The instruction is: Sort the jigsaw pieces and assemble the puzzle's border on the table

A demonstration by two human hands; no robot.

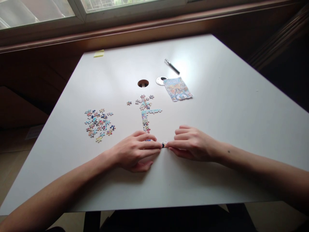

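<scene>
A partly joined jigsaw border [145,120] lies on the white table, its top row running right and its left column running down towards me. Across the lower end of that column rests my left hand [138,149], fingers stretched out and thumb apart, index fingertip on a small dark-and-light puzzle piece [163,145]. From the right, my right hand [189,141] has its fingers curled, with the index fingertip at the other end of this piece. My left fingers cover part of the border's lower corner.
Loose puzzle pieces [98,124] are spread at the left, and a smaller cluster [145,101] lies above the border. Farther back are a picture sheet [178,89], a pen [172,66], a round cable hole [143,83], a ring-shaped cover [159,81] and a yellow sticky note [98,53].
</scene>
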